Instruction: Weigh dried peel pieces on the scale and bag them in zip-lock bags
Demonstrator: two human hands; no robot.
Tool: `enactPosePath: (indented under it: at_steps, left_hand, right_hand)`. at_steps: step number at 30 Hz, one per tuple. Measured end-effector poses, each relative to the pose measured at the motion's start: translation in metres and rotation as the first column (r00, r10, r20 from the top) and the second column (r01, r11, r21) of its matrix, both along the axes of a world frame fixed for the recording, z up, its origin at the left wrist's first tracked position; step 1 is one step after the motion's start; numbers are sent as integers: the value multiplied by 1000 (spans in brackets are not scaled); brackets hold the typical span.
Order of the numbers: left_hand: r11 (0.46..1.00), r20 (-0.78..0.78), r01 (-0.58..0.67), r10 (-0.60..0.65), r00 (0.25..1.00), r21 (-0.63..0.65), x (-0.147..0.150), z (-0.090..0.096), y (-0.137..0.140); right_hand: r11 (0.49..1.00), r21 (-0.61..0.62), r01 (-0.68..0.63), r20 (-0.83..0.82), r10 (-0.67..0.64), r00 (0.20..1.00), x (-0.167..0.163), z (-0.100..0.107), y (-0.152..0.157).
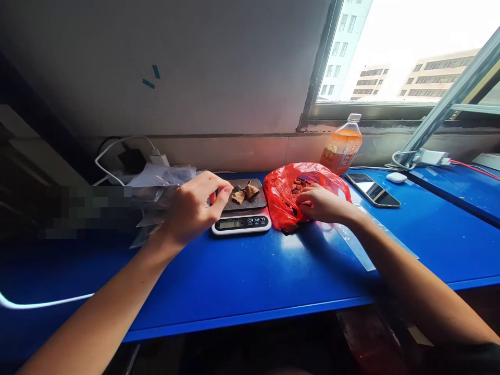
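A digital kitchen scale (pixel 242 224) with a dark weighing plate stands on the blue table, its display lit. Several dried brown pieces (pixel 246 192) lie on that plate. My left hand (pixel 201 200) is over the plate's left edge, thumb and fingers drawn together in a pinch; whatever may be between them is hidden. To the right of the scale, an open red plastic bag (pixel 279 195) contains more dried chunks (pixel 300 185), tinted red by the bag. My right hand (pixel 322 203) reaches into the bag's mouth, touching the chunks, with its fingertips partly hidden.
Stacked clear plastic bags (pixel 150 185) are left of the scale. An orange drink bottle (pixel 344 146) stands behind the red bag. A phone (pixel 373 190), a white earbud case (pixel 396 177) and a charger (pixel 432 157) with cables lie rightward. A flat clear bag (pixel 365 245) lies beneath my right forearm.
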State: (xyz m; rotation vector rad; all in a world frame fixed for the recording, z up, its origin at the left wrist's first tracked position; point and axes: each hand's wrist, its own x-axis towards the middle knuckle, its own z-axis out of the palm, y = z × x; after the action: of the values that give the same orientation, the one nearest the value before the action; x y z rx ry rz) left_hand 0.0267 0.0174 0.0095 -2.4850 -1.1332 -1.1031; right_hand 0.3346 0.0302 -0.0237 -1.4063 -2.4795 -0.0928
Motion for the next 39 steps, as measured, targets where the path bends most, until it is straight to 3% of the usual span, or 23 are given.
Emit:
enactPosePath:
  at_steps: [3,11,14,19,24,27,29,31,33,35,37,39]
  left_hand:
    - [1000,19,-7,7,1000,11,1,1,-1]
    - [1000,-7,-1,1,1000,-4,1,0,-3]
    - [1000,-19,7,-7,1000,-11,3,0,-5]
    - [1000,-15,13,-13,1000,-24,4,1,-6]
    - [998,-12,7,-7,1000,-58,4,2,-7]
    - [988,75,53,-43,996,-144,8,3,-12]
    - [939,172,147,-97,980,-311,12,4,-17]
    - [813,244,285,-182,953,-507,16,5,-23]
    - [655,286,393,-270,919,-645,20,5,-28]
    - [555,326,439,-296,898,-707,23,6,-30]
    - [526,358,442,-258,897,-727,23,5,-28]
    - [577,371,403,-181,911,-710,19,4,-21]
  right_hand:
    - [1000,9,30,49,-30,998,-7,6,-7]
    - [990,-110,-87,224,110,968,-36,15,-40]
    - [976,-145,-160,181,185,966,-41,7,-41]
    - [986,-106,-128,110,139,984,-44,0,-34]
    - [965,-188,-183,-32,180,983,-40,16,-41]
    - [922,-264,-283,-179,242,954,-36,31,-52]
    - [874,-291,-390,-300,303,904,-36,37,-58]
    - [853,-263,-451,-391,333,858,-39,37,-61]
    - [880,-193,-434,-439,319,840,-44,31,-60]
    - [911,-140,-388,-469,284,836,-50,23,-57]
    - [928,-114,-356,-507,253,824,-54,17,-54]
    - [942,-77,-325,-533,237,812,-55,14,-53]
